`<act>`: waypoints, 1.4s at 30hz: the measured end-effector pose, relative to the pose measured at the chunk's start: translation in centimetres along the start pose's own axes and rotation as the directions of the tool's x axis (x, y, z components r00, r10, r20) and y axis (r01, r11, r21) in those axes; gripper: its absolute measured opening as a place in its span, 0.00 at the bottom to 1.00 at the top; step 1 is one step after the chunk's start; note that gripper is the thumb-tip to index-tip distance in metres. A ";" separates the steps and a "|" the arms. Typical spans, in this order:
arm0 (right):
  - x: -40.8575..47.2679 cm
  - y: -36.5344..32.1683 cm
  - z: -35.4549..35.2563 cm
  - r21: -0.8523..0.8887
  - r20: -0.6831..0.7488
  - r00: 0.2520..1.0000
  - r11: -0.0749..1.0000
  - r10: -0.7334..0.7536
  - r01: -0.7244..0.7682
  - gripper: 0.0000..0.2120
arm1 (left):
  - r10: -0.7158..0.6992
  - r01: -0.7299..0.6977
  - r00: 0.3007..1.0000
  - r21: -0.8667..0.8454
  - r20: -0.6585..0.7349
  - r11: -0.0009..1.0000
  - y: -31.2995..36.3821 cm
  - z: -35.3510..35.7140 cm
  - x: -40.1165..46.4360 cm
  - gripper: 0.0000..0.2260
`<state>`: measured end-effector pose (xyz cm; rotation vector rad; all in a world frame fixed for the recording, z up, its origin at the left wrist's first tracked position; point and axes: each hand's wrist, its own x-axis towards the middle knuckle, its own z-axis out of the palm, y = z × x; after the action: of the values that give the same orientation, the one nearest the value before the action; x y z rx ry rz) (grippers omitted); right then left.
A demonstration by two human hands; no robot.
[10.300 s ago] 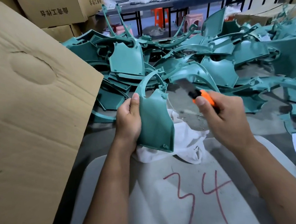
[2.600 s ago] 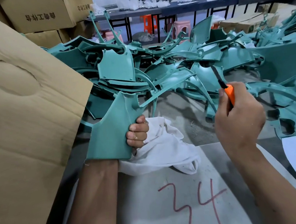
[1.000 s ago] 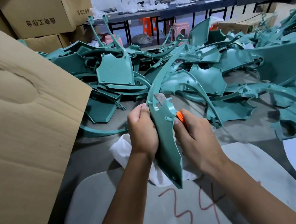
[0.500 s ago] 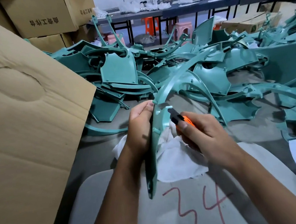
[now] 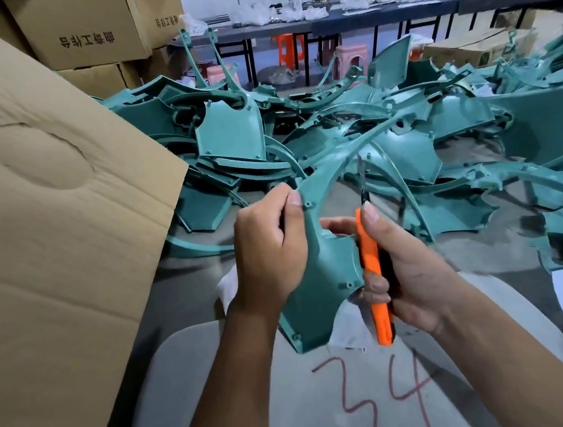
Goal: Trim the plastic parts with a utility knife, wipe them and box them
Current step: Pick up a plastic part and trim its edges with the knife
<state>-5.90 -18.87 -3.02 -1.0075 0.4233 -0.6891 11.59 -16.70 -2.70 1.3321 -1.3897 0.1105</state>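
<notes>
The left hand grips a teal plastic part above the worktop, thumb on its upper edge. The right hand holds an orange utility knife upright just beside the part, blade up. A white cloth lies beneath. More teal parts are heaped behind.

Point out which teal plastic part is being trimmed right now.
The teal part gripped in the left hand, raised above the white cloth; the right hand holds the orange utility knife beside it. The others lie piled behind.
</notes>
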 end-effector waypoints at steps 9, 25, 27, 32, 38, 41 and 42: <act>0.2 -0.3 -0.4 -0.227 -0.336 0.906 0.956 -0.256 0.185 0.10 | -0.277 0.276 0.946 -0.034 -0.170 0.961 -0.1 -0.4 0.8 0.12; 0.5 0.0 -2.1 -0.894 -0.271 0.530 0.415 -0.804 0.171 0.20 | -0.175 0.124 0.983 -0.535 -0.045 0.835 -0.9 -0.8 1.4 0.13; 0.5 0.5 -1.2 -0.913 -0.153 0.620 0.350 -0.770 0.209 0.21 | -0.043 0.045 0.999 -0.378 0.015 0.925 -1.6 -0.7 0.9 0.12; 0.5 1.2 -0.1 -0.962 0.050 0.722 0.162 -0.691 0.222 0.17 | 0.059 -0.033 0.994 -0.265 0.091 0.964 -2.2 0.5 0.2 0.12; 1.2 1.5 -1.5 -0.998 -0.034 0.677 0.062 -0.736 0.017 0.18 | -0.021 0.065 0.989 -0.296 0.150 0.953 -1.9 0.7 0.0 0.09; 1.5 0.8 -2.9 -0.991 -0.132 0.594 0.111 -0.794 -0.073 0.19 | -0.056 0.129 0.975 -0.344 0.215 0.930 -1.8 0.7 -0.1 0.10; 1.5 0.4 -3.5 -0.985 -0.169 0.579 0.124 -0.797 -0.117 0.19 | -0.066 0.149 0.969 -0.350 0.238 0.925 -1.7 0.6 -0.1 0.10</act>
<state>-6.89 -21.96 -5.12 -2.1626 1.5019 -1.4242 12.43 -17.66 -4.03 1.1251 -1.4344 -0.3690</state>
